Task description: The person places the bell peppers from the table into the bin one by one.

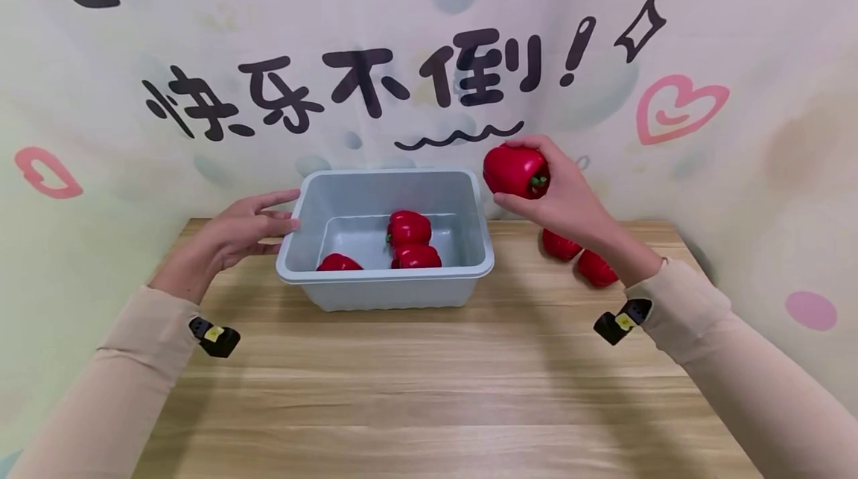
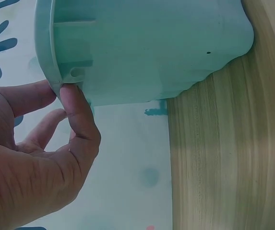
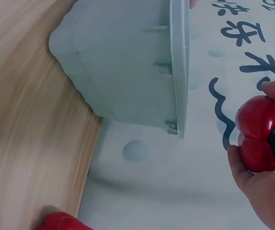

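In the head view my right hand (image 1: 563,192) grips a red bell pepper (image 1: 515,170) by its sides, raised just beyond the right rim of a grey plastic bin (image 1: 385,293). Its green stem faces my palm, and the right wrist view shows the same pepper (image 3: 259,129) between thumb and fingers. At the bin's left side my left hand (image 1: 244,229) pinches the rim; thumb and finger meet on the edge in the left wrist view. Inside the bin lie three more red peppers, one (image 1: 410,228) behind another (image 1: 417,256), and one (image 1: 339,263) at the left, partly hidden by the front wall.
Two red peppers, one (image 1: 560,244) beside the other (image 1: 599,269), lie on the wooden table (image 1: 429,382) under my right forearm. A printed cloth backdrop (image 1: 429,114) with dark lettering hangs right behind the table. Small black cameras sit on both wrists.
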The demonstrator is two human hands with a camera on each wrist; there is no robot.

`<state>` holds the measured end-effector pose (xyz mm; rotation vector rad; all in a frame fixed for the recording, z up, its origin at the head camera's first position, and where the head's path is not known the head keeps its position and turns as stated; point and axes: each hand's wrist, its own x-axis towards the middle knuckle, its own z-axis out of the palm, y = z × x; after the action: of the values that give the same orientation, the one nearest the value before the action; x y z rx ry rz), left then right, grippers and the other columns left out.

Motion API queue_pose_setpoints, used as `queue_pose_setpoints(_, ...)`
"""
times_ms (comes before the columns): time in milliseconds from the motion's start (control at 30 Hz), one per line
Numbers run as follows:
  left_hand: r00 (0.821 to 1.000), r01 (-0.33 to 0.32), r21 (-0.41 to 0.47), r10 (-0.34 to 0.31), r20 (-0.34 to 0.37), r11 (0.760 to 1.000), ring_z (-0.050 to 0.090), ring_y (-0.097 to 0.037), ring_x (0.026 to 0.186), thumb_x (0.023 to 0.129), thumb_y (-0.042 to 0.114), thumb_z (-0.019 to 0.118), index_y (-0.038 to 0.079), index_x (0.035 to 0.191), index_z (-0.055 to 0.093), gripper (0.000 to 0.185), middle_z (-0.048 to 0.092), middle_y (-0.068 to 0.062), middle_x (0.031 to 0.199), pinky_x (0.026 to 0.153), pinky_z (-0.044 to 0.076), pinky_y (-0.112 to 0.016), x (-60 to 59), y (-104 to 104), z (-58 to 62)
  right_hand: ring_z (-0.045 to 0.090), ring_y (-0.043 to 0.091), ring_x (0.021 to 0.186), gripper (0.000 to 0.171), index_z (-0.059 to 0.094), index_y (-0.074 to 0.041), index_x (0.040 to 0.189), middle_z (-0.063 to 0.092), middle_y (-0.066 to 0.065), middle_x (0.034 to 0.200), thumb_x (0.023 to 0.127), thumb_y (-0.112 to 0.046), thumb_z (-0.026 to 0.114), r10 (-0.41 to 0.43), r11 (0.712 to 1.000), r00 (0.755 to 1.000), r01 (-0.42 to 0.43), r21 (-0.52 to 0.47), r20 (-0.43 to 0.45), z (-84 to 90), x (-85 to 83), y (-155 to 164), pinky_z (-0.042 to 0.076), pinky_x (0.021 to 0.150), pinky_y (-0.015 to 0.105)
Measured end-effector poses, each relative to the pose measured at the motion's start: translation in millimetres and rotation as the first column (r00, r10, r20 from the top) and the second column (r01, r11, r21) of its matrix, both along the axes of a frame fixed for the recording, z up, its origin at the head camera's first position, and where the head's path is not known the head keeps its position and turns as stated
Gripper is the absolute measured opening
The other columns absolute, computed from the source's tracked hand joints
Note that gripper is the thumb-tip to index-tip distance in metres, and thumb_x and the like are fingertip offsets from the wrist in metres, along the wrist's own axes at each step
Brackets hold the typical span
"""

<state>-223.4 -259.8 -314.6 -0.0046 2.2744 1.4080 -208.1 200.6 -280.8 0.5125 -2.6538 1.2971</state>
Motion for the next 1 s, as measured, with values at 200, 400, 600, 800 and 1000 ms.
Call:
queue_pose_setpoints(200, 1.0, -0.005, 0.001, 0.005, 0.001, 1.0, 0.055, -0.027, 0.133, 0.108, 0.021, 0.06, 0.02, 0.172, 0.013, 0.08, 0.039, -0.023, 0.169, 0.093, 0.057, -0.028, -0.3, 2, 0.0, 0.052, 0.032, 0.136, 0.072, 0.046, -0.019, 0.151, 0.053, 0.01, 0.153, 0.089, -0.014, 0.082, 0.052, 0.999, 0.999, -0.052, 0.01, 0.0, 1.1, -7.6, -10, 0.06, 0.099, 0.057)
queue_pose_setpoints(400, 1.0, -0.008, 0.0, 0.008, -0.003, 1.0, 0.056, -0.026, 0.131, 0.108, 0.022, 0.06, 0.021, 0.172, 0.014, 0.079, 0.039, -0.022, 0.169, 0.093, 0.056, -0.029, -0.8, 1, 0.3, 0.052, 0.033, 0.135, 0.073, 0.047, -0.017, 0.15, 0.052, 0.01, 0.153, 0.086, -0.014, 0.084, 0.08, 0.995, 0.997, -0.079, 0.056, -0.017, 5.6, -13.5, -19, 0.06, 0.099, 0.059)
queue_pose_setpoints(600, 1.0, -0.013, 0.01, 0.013, 0.002, 1.0, 0.051, -0.033, 0.139, 0.108, 0.022, 0.06, 0.022, 0.172, 0.013, 0.08, 0.037, -0.021, 0.17, 0.092, 0.056, -0.028, -1.1, 3, 0.2, 0.052, 0.031, 0.135, 0.076, 0.049, -0.015, 0.148, 0.054, 0.01, 0.151, 0.082, -0.011, 0.087, 0.135, 0.985, 0.99, -0.13, 0.112, -0.043, 11.2, -19.0, -27, 0.061, 0.097, 0.057)
queue_pose_setpoints(800, 1.0, -0.021, 0.013, 0.021, 0.017, 1.0, 0.047, -0.038, 0.145, 0.108, 0.021, 0.059, 0.025, 0.172, 0.011, 0.08, 0.034, -0.021, 0.172, 0.091, 0.057, -0.026, -0.2, 3, -1.0, 0.053, 0.03, 0.134, 0.075, 0.052, -0.013, 0.146, 0.056, 0.01, 0.147, 0.08, -0.011, 0.088, 0.228, 0.961, 0.972, -0.214, 0.176, -0.065, 13.3, -25.9, -35, 0.062, 0.096, 0.053)
queue_pose_setpoints(1000, 1.0, -0.026, 0.013, 0.026, 0.014, 1.0, 0.048, -0.04, 0.146, 0.108, 0.022, 0.059, 0.025, 0.172, 0.011, 0.079, 0.035, -0.021, 0.171, 0.092, 0.057, -0.027, 1.1, 2, -2.6, 0.055, 0.029, 0.132, 0.072, 0.053, -0.012, 0.143, 0.058, 0.01, 0.143, 0.08, -0.011, 0.088, 0.25, 0.948, 0.967, -0.235, 0.213, -0.042, 13.0, -33.6, -44, 0.062, 0.097, 0.052)
